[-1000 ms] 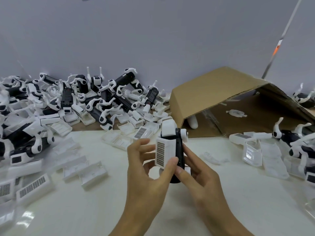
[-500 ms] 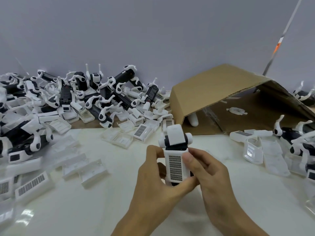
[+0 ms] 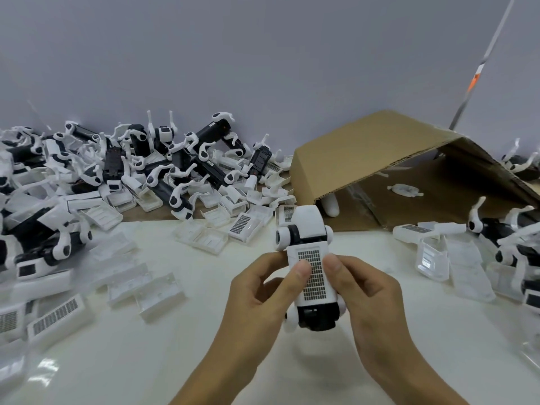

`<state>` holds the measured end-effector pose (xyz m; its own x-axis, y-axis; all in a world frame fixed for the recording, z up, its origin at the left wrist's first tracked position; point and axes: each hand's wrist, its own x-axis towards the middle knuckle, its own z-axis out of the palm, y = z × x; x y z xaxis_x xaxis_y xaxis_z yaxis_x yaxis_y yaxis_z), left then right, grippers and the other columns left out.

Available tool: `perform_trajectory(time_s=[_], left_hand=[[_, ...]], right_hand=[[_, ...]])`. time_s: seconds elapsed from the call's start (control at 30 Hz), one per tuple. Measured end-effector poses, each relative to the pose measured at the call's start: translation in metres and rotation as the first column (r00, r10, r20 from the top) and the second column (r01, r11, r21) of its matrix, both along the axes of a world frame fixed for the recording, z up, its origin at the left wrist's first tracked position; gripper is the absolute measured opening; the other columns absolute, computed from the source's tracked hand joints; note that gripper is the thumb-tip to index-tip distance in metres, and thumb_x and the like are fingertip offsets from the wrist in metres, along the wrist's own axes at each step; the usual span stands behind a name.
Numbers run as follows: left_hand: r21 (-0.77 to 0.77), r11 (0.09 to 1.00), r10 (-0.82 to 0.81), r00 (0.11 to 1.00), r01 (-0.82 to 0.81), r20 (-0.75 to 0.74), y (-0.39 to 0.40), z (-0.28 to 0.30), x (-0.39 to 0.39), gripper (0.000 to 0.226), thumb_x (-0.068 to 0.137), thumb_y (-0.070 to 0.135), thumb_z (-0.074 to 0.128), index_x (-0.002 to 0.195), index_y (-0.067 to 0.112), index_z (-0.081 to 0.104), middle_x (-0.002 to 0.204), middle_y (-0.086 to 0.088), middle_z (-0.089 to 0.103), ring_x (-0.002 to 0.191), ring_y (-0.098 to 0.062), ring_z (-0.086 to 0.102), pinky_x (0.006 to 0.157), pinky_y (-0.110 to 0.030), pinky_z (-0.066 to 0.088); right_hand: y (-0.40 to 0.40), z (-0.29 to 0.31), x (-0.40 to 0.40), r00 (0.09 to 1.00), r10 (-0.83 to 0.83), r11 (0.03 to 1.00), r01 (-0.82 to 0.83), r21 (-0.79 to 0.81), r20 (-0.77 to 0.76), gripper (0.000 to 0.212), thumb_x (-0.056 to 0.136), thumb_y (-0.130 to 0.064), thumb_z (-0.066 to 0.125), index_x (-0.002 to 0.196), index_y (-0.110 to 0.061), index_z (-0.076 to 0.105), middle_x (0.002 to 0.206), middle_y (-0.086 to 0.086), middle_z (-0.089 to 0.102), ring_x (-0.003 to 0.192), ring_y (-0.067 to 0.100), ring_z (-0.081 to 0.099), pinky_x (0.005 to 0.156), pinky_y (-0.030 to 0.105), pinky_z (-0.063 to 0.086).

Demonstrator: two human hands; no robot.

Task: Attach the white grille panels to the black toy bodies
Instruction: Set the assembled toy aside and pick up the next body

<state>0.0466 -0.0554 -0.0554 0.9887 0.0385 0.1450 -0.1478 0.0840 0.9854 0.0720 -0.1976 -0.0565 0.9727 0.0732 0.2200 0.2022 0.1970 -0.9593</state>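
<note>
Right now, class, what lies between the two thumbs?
In the head view, the white grille panel on the toy body separates the left hand and right hand.

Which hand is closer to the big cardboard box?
The right hand. It grips the toy on the side facing the cardboard box, which lies up and to the right. The left hand holds the toy's far side.

no readable text, labels, numbers

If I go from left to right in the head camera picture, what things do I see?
Pile of toy bodies and loose grille panels → left hand → held toy with grille panel → right hand → cardboard box.
</note>
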Motion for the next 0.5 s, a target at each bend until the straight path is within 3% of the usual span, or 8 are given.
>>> perform_trajectory(time_s=[0.07, 0.13, 0.23, 0.37, 0.5], left_hand=[[0.008, 1.0, -0.002, 1.0, 0.001, 0.004, -0.0018, -0.0007, -0.001, 0.039, 0.072, 0.058, 0.07, 0.103, 0.035, 0.074, 0.109, 0.005, 0.076, 0.096, -0.019, 0.075, 0.085, -0.046, 0.061], [0.016, 1.0, -0.006, 1.0, 0.006, 0.021, -0.0036, -0.0001, -0.0016, 0.036, 0.071, 0.057, 0.071, 0.102, 0.039, 0.073, 0.112, 0.009, 0.075, 0.094, -0.019, 0.075, 0.08, -0.039, 0.063], [0.002, 1.0, 0.004, 0.999, -0.004, 0.042, -0.0034, -0.0013, -0.0018, 0.037, 0.07, 0.054, 0.075, 0.104, 0.04, 0.072, 0.114, 0.011, 0.074, 0.094, -0.02, 0.076, 0.078, -0.036, 0.063], [-0.049, 0.998, 0.033, 0.998, -0.03, 0.062, -0.003, -0.0039, -0.0009, 0.037, 0.07, 0.047, 0.078, 0.104, 0.033, 0.073, 0.115, 0.006, 0.074, 0.097, -0.022, 0.075, 0.074, -0.027, 0.06], [-0.012, 0.999, 0.035, 0.997, -0.034, 0.062, -0.0021, -0.0034, -0.0013, 0.036, 0.071, 0.053, 0.074, 0.103, 0.037, 0.073, 0.114, 0.009, 0.074, 0.095, -0.018, 0.075, 0.075, -0.03, 0.062]], right_hand=[[-0.0005, -0.0004, -0.001, 1.0, -0.007, 1.0, 0.007, -0.02, 0.0, 0.028, 0.074, -0.059, 0.074, 0.084, -0.033, 0.08, 0.086, -0.002, 0.078, 0.084, 0.016, 0.076, 0.062, 0.021, 0.059], [-0.0005, -0.0008, -0.0025, 1.0, 0.011, 1.0, -0.011, -0.029, 0.003, 0.033, 0.075, -0.062, 0.066, 0.085, -0.033, 0.077, 0.089, -0.001, 0.077, 0.085, 0.018, 0.076, 0.06, 0.025, 0.06], [0.0011, 0.0007, -0.004, 0.999, 0.035, 0.997, -0.032, -0.064, 0.034, 0.033, 0.078, -0.063, 0.056, 0.09, -0.039, 0.075, 0.092, -0.006, 0.076, 0.088, 0.012, 0.074, 0.062, 0.02, 0.058], [0.0018, 0.001, -0.0041, 0.997, 0.028, 0.997, -0.023, -0.068, 0.065, 0.031, 0.079, -0.058, 0.065, 0.101, -0.04, 0.076, 0.096, -0.009, 0.077, 0.095, 0.008, 0.073, 0.071, 0.014, 0.056], [-0.0011, -0.0011, 0.0004, 0.998, 0.066, 0.997, -0.065, -0.044, 0.013, 0.031, 0.071, -0.055, 0.064, 0.094, -0.041, 0.079, 0.094, -0.007, 0.078, 0.093, 0.009, 0.073, 0.07, 0.016, 0.058]])
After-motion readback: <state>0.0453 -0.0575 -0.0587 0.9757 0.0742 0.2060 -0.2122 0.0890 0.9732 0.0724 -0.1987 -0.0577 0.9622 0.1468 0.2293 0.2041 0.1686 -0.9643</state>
